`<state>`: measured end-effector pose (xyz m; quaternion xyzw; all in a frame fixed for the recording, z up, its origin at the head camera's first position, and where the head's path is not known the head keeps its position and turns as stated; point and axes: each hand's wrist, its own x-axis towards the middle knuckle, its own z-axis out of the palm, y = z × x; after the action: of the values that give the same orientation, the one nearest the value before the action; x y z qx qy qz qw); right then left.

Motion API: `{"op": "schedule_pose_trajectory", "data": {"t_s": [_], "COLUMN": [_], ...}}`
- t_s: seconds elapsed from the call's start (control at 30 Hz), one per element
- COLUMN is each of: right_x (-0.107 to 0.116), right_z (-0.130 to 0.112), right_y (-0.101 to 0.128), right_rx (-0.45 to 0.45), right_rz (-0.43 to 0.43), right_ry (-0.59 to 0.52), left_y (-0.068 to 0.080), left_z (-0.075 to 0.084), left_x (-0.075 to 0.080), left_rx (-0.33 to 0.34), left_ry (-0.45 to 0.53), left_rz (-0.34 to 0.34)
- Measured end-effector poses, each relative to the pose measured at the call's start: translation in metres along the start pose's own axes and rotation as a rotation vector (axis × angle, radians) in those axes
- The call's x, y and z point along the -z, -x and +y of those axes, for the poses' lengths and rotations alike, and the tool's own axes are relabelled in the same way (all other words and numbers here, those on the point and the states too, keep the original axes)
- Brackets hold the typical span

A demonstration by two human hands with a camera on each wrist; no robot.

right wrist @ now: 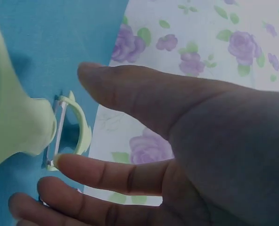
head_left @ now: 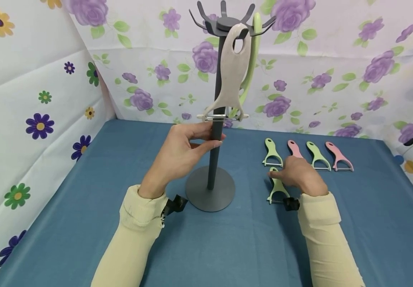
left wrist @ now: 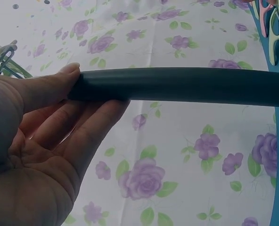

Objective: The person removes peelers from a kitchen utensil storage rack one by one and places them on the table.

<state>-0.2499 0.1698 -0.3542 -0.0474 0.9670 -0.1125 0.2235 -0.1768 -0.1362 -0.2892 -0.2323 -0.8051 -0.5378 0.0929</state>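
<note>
My left hand (head_left: 181, 153) pinches the dark grey pole of a hook stand (head_left: 213, 159) between thumb and fingers, below the hanging peelers; the left wrist view shows this grip on the pole (left wrist: 186, 86). A beige peeler (head_left: 232, 69) and a light green peeler behind it (head_left: 252, 63) hang from the stand's top hooks. My right hand (head_left: 299, 173) hovers by a green peeler (head_left: 278, 187) on the table. In the right wrist view, thumb and fingers are spread apart, short of that green peeler (right wrist: 17, 113), and nothing lies between them.
Behind the right hand lies a row of peelers: green (head_left: 271, 149), pink (head_left: 294, 147), partly hidden by the hand, green (head_left: 315, 153) and pink (head_left: 335, 153). A blue cloth (head_left: 206, 247) covers the table. Flowered sheets (head_left: 149, 79) hang around the back and sides.
</note>
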Motion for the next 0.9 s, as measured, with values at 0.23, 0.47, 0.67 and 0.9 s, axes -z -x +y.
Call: {"op": "schedule_pose_trajectory", "data": {"t_s": [0.23,0.47,0.67,0.9], "right_x": [0.007,0.004,0.001,0.002], "right_z": [0.000,-0.006,-0.009,-0.013], "right_y": [-0.005,-0.003,0.001,0.004], "right_rx": [0.003,0.019,0.114,0.223], "right_rz": [-0.017,0.045,0.113,0.200], "right_ry": [-0.047,-0.071,-0.127,-0.185], "left_y": [0.000,0.001,0.002,0.001], "left_z": [0.002,0.001,0.000,-0.001], "left_x": [-0.001,-0.002,-0.002,-0.003], "left_rx": [0.009,-0.004,-0.004,-0.033], "left_ry": [-0.009,-0.020,-0.019,-0.019], "left_rz": [0.007,0.018,0.027,0.041]}}
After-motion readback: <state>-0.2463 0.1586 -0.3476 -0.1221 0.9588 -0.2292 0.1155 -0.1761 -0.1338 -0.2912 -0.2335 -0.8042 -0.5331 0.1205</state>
